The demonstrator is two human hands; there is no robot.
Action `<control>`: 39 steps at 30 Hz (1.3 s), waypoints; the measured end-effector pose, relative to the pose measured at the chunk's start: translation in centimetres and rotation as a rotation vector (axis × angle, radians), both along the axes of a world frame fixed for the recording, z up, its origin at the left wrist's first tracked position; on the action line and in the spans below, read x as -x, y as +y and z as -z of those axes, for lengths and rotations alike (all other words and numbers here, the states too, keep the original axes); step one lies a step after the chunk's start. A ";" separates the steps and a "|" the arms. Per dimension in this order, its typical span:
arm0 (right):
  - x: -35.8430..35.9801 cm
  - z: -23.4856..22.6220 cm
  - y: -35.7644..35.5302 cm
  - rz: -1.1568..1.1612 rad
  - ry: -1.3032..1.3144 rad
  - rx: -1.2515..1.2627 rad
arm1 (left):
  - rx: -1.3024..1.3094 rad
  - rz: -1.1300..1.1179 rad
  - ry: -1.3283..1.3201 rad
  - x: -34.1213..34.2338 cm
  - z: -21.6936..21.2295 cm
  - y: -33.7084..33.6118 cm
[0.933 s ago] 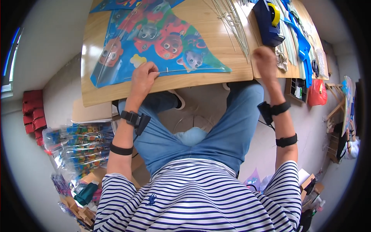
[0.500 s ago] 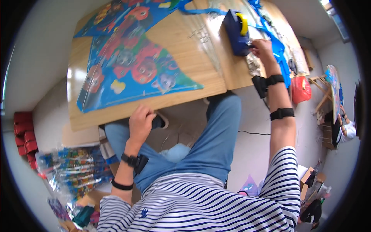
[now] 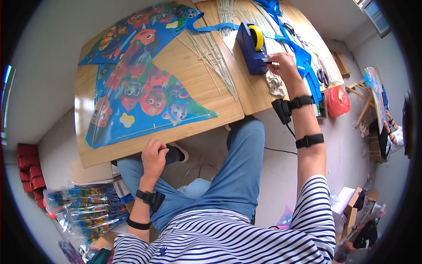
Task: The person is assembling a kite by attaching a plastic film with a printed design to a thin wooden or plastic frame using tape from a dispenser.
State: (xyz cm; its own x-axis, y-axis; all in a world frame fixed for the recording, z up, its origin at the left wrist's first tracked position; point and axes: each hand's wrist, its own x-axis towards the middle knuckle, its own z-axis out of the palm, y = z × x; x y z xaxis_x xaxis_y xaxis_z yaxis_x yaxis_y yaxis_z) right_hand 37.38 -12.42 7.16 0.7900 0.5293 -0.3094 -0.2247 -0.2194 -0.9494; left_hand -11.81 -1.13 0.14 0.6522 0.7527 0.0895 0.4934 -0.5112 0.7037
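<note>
Two hands, one wooden surface (image 3: 206,94), pale and smooth-grained, made of two tops butted together. Right hand (image 3: 283,66): fingers pinched at the front end of a tape dispenser (image 3: 251,48), a blocky dark-blue plastic body carrying a yellow roll; whether tape sits in the pinch cannot be told. Dispenser stands on the right-hand top, touching the fingertips. Left hand (image 3: 154,157): loosely curled, holding nothing, resting on the denim-clad knee just below the surface's near edge. Kite (image 3: 140,83): glossy thin film, triangular, blue ground printed with cartoon animals, lying flat across the left top. Sticks (image 3: 213,57): a loose fan of thin pale rods, straight, spread between kite and dispenser. Ribbon (image 3: 303,57): long flat blue strips, draped beyond the right hand. Crumpled pale cloth (image 3: 276,83): soft, wrinkled, just beneath the right wrist. Black straps on both forearms. Packaged bundles (image 3: 85,207) in clear crinkled wrap lie on the floor at left.
</note>
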 end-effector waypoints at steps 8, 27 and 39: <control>4.7 6.0 -4.2 0.157 0.427 -0.444 | -0.002 0.010 0.039 -0.2 -0.1 0.2; 5.2 7.0 -0.7 0.390 0.197 -0.104 | 0.144 -0.022 -0.030 1.7 -1.3 -1.5; 23.1 1.4 12.9 -1.272 -0.694 0.104 | -0.136 0.043 -0.079 1.4 -0.9 -2.2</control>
State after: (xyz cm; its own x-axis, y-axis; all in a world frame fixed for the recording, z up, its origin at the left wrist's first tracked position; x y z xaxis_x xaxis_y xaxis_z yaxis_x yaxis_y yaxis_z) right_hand 14.23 0.52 5.80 -0.1837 0.9718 -0.1478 0.6596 0.0104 -0.7516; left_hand -13.26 -3.28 1.02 0.6705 0.7018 0.2406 0.4152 -0.6237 0.6622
